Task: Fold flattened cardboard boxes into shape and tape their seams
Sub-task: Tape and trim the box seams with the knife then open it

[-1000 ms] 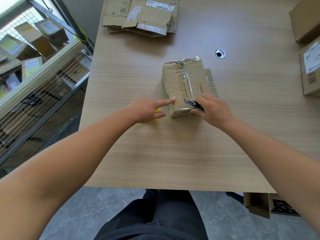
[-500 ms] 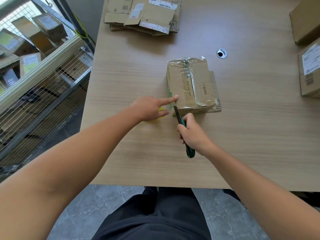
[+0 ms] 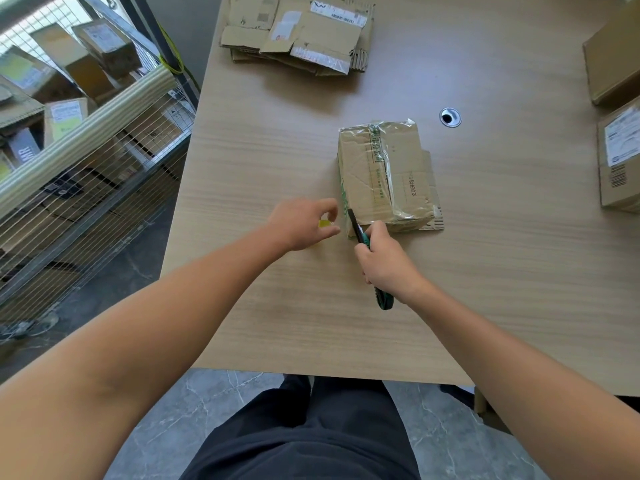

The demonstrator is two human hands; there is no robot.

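A folded cardboard box point(image 3: 382, 174) wrapped in clear tape lies in the middle of the wooden table point(image 3: 485, 289). My right hand point(image 3: 388, 265) grips green-handled scissors point(image 3: 382, 301); their dark blade touches the box's near left corner. Just left of that corner, my left hand point(image 3: 301, 223) hovers with curled fingers around a small yellow object point(image 3: 325, 223), which is mostly hidden by the hand. The left fingers are apart from the box.
A stack of flattened cardboard boxes point(image 3: 298, 32) lies at the table's far edge. Closed boxes point(image 3: 620, 157) stand at the right edge. A cable grommet point(image 3: 450, 117) sits behind the box. A wire cage cart point(image 3: 86, 161) full of parcels stands to the left.
My left index finger has lifted off the box's left side and curled back. My right hand came off the box top to its near left corner, scissors now pointing at it.
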